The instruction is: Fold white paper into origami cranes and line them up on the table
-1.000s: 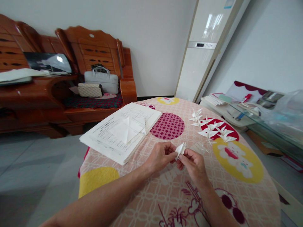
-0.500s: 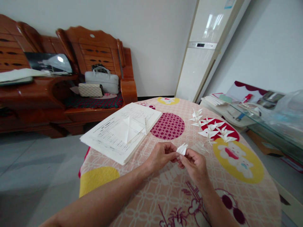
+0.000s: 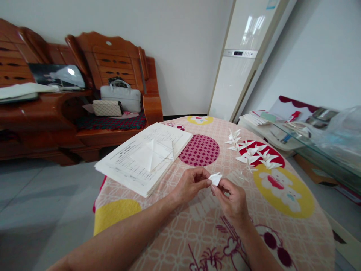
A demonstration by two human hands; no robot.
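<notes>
Between my hands is a small folded piece of white paper point(image 3: 216, 178), raised a little over the patterned tablecloth point(image 3: 175, 233). My left hand point(image 3: 194, 182) pinches its left side between thumb and fingers. On the other side, my right hand point(image 3: 231, 195) has its thumb and forefinger closed at the paper's lower right edge. My fingers cover part of the folds. Several white paper cranes point(image 3: 252, 152) lie in a group beyond my right hand. To the left, a creased white paper sheet point(image 3: 153, 154) rests on a stack of printed pages point(image 3: 124, 165).
Past the table's right edge stands a glass shelf point(image 3: 316, 150) with papers, metal bowls and a plastic bag point(image 3: 346, 131). A tall white air conditioner point(image 3: 237, 75) is at the back. Wooden chairs point(image 3: 115, 67) with bags on the seat stand at the left.
The folded paper has turned slightly in my fingers, and its points now lean more to the right. My right thumb has shifted a little at its lower edge.
</notes>
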